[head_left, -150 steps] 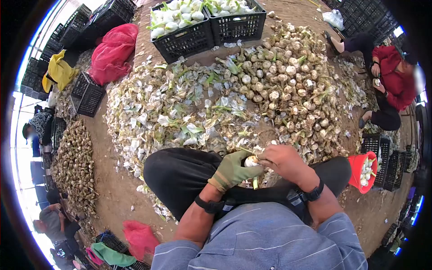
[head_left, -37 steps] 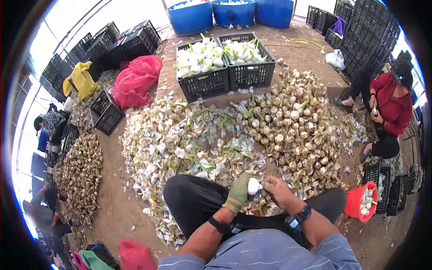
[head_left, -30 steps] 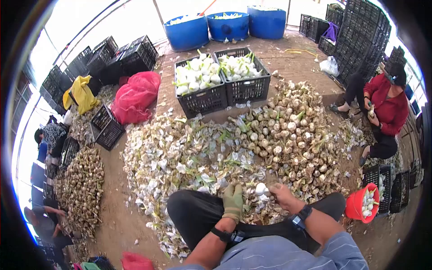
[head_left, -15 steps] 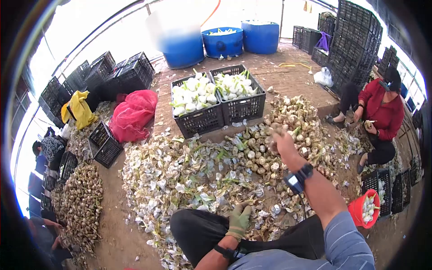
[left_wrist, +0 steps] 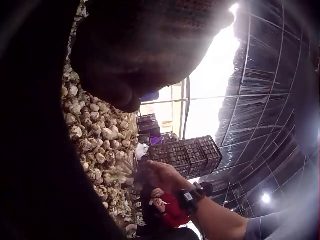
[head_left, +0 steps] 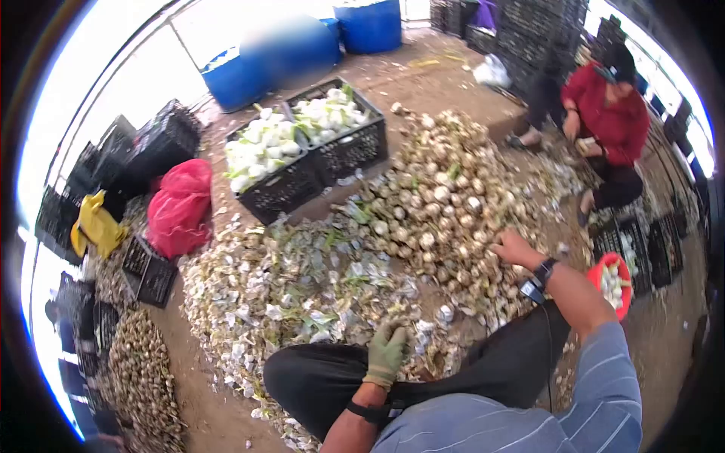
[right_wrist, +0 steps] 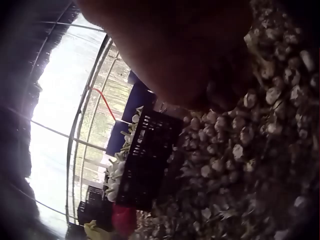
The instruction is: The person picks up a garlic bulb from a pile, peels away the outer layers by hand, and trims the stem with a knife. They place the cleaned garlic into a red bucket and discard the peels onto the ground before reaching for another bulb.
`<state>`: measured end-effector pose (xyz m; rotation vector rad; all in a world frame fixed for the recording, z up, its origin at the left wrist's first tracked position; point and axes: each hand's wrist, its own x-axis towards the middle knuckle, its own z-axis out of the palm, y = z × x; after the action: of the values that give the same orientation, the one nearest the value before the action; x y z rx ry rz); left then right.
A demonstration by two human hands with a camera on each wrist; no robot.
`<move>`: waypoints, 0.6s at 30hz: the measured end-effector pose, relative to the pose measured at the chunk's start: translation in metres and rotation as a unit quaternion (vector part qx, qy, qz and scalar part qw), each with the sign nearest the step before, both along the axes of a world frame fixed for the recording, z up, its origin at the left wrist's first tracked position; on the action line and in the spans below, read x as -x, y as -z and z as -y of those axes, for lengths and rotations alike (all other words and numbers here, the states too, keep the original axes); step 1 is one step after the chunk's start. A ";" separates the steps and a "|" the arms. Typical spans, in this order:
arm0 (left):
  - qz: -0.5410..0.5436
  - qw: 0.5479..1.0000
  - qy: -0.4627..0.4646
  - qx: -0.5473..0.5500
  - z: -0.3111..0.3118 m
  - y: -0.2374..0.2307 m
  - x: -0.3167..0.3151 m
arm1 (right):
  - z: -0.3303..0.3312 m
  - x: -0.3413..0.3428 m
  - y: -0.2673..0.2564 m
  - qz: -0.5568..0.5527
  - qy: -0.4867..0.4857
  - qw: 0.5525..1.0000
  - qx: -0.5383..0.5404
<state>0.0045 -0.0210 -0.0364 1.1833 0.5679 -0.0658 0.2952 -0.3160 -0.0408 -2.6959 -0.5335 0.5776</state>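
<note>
My left hand point(head_left: 387, 351), in a green glove, hangs loosely curled above my lap with nothing showing in it. In the left wrist view the glove is a dark shape across the top. My bare right hand point(head_left: 515, 248) is stretched forward over the right side of a heap of unpeeled garlic bulbs point(head_left: 430, 204). Its fingers are bent loosely, right at the bulbs, and no bulb shows in them. The left wrist view also catches this right hand point(left_wrist: 167, 175), fingertips dark and blurred. In the right wrist view it is a dark shape over the heap.
Two black crates point(head_left: 351, 151) of peeled garlic stand beyond the heap. Loose skins point(head_left: 257, 294) cover the ground at left. A red bucket point(head_left: 623, 291) of peeled bulbs sits by my right knee. A person in red point(head_left: 612, 113) sits at right. Blue tubs point(head_left: 370, 26) stand behind.
The peeled garlic bulb earlier in my hands has left them. My right hand reached out toward the crates, then came back right and nearer over the heap. The head view turned right.
</note>
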 end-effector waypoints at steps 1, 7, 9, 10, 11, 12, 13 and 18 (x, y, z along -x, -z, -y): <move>-0.011 1.000 -0.010 -0.013 0.004 0.003 -0.001 | 0.009 0.005 0.008 -0.006 0.000 1.000 0.009; -0.024 1.000 0.002 -0.007 0.011 0.007 -0.007 | 0.045 -0.010 0.067 0.038 -0.001 0.999 0.012; -0.025 1.000 0.012 -0.016 0.014 0.011 -0.009 | 0.043 -0.022 0.065 0.024 0.015 0.999 0.032; -0.029 0.999 0.016 -0.017 0.015 0.013 -0.010 | 0.035 -0.029 0.054 0.002 0.025 0.998 0.058; -0.032 0.999 0.018 -0.019 0.015 0.014 -0.012 | 0.028 -0.035 0.049 -0.019 0.032 0.996 0.083; -0.053 0.998 0.025 -0.039 0.015 0.013 -0.014 | 0.024 -0.042 0.053 -0.035 0.066 0.994 0.077; -0.057 0.997 0.033 -0.027 0.015 0.016 -0.018 | 0.023 -0.051 0.063 -0.026 0.081 0.993 0.084; -0.108 0.979 0.116 -0.130 0.010 0.024 -0.029 | 0.004 -0.108 0.124 0.040 0.094 0.995 0.020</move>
<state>0.0338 -0.0312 -0.0607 1.5060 0.6385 -0.3312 0.4029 -0.3195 -0.1646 -2.7765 -0.2874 0.4336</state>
